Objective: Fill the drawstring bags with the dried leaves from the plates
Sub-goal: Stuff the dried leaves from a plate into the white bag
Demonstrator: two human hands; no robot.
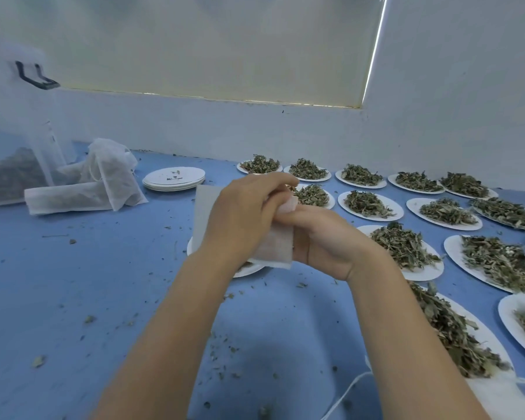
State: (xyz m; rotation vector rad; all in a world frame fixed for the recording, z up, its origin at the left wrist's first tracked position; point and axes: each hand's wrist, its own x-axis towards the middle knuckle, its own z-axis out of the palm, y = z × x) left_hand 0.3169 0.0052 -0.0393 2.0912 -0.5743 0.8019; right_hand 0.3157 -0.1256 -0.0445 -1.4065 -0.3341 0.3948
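Many white plates (373,204) heaped with dried leaves (402,242) cover the right side of the blue table (73,283); a stack of emptied plates (173,178) and filled mesh bags (82,192) sit at far left. Both hands, left hand (240,219) and right hand (322,244), grip one white drawstring bag (275,247) above a plate, its long axis running diagonally, upper end toward the leaves.
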